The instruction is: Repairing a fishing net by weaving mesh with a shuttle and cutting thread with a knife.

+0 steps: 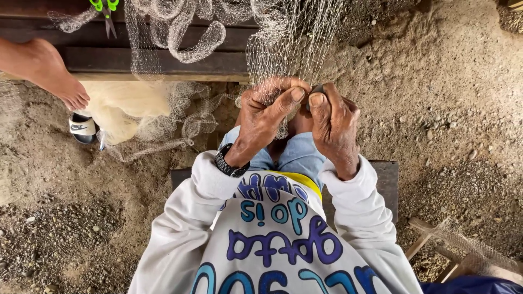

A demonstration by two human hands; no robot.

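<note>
Both hands work a fine fishing net just above the knees.

Left hand pinches the mesh; right hand has fingers closed on a small dark tool. The net looks light, limp and snag-prone, best gripped at bunched strands.

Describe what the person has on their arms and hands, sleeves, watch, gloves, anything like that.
Both arms are covered by long white sleeves that end at the wrists with plain cuffs. The left hand is bare, with a black wristwatch strapped just above the cuff. The right hand is bare too: no gloves, and no rings that can be made out.
</note>
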